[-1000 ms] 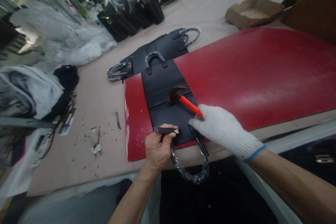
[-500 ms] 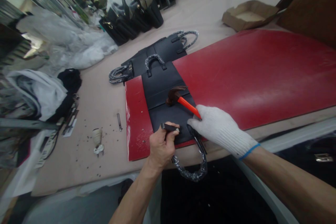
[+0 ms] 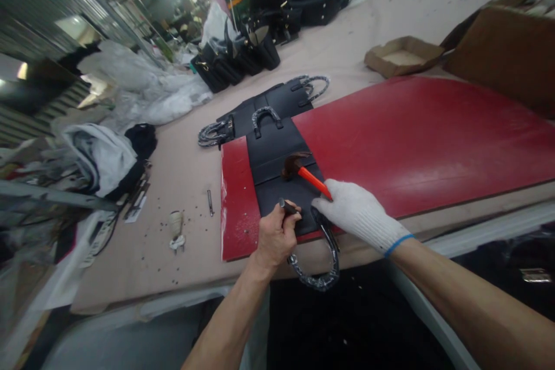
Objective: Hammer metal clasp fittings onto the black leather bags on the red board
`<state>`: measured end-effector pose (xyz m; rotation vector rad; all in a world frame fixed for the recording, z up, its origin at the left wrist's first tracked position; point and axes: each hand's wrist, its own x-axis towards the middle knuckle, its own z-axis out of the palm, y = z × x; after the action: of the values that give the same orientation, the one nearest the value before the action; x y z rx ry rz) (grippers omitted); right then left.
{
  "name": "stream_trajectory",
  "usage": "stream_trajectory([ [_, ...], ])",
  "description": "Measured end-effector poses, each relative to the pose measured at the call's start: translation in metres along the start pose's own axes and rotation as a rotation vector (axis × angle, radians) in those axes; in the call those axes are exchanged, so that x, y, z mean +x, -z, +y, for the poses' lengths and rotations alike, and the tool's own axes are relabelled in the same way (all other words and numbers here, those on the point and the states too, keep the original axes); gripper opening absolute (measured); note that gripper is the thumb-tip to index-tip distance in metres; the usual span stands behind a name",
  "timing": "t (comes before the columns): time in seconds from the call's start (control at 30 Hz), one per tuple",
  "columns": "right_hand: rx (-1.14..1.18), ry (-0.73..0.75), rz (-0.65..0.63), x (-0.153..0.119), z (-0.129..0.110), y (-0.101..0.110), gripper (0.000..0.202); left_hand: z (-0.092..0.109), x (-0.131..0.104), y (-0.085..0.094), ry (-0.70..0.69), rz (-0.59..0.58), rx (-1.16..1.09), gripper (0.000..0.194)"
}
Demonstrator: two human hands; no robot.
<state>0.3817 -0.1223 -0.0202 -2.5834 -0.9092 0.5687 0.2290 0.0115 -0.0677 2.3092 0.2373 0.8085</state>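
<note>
Hands (image 3: 277, 234) gripping a possibly metal punch (image 3: 288, 206)

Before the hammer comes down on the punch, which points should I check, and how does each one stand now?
1. Left hand grips punch: ok.
2. Gloved right hand holds hammer by its orange handle: ok.
3. Punch tip on the black bag panel: cannot tell, fingers hide it.
4. Panel lies flat on the red board: ok.
5. Wrapped handle hangs over the table edge, away from the punch: ok.
</note>
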Motion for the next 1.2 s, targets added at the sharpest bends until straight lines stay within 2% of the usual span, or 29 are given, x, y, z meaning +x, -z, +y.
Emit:
stream_trajectory([
  [0.13, 0.058, 0.035, 0.026, -0.001, 0.003, -0.001, 0.031, 0.000, 0.000, -0.002, -0.030, 0.002, 0.005, 0.010],
  [0.23, 0.121, 0.109, 0.038, -0.006, 0.007, 0.008, 0.034, 0.001, -0.001, -0.003, -0.060, 0.018, 0.002, 0.012],
  [0.33, 0.164, 0.190, 0.075, -0.022, 0.003, 0.033, 0.036, 0.001, -0.001, -0.005, -0.111, 0.018, 0.025, 0.014],
  [0.47, 0.249, 0.308, 0.248, -0.063, -0.008, 0.075, 0.036, -0.003, -0.002, -0.008, -0.141, 0.004, 0.066, 0.015],
  [0.57, 0.149, 0.316, 0.256, -0.087, -0.007, 0.084, 0.034, -0.006, -0.004, -0.010, -0.118, 0.018, 0.042, 0.016],
  [0.7, -0.094, 0.284, 0.194, -0.099, 0.000, 0.085, 0.026, -0.009, -0.006, -0.013, -0.109, 0.023, 0.022, 0.014],
  [0.77, -0.085, 0.336, 0.289, -0.104, -0.004, 0.096, 0.028, -0.009, -0.005, -0.013, -0.116, 0.029, 0.019, 0.014],
  [0.83, 0.038, 0.408, 0.465, -0.112, -0.011, 0.107, 0.031, -0.010, -0.005, -0.013, -0.124, 0.035, 0.012, 0.015],
  [0.9, 0.144, 0.477, 0.595, -0.117, -0.015, 0.109, 0.030, -0.010, -0.005, -0.013, -0.123, 0.034, 0.011, 0.015],
  [0.97, 0.053, 0.526, 0.566, -0.118, -0.013, 0.100, 0.031, -0.010, -0.005, -0.013, -0.111, 0.023, 0.025, 0.016],
  [1.07, -0.193, 0.458, 0.364, -0.115, -0.004, 0.085, 0.033, -0.009, -0.005, -0.012, -0.096, 0.011, 0.044, 0.016],
  [1.13, -0.130, 0.435, 0.320, -0.115, -0.002, 0.083, 0.034, -0.008, -0.005, -0.012, -0.082, 0.005, 0.036, 0.014],
  [1.2, -0.014, 0.428, 0.359, -0.116, -0.002, 0.084, 0.036, -0.008, -0.005, -0.012, -0.067, 0.003, 0.023, 0.013],
])
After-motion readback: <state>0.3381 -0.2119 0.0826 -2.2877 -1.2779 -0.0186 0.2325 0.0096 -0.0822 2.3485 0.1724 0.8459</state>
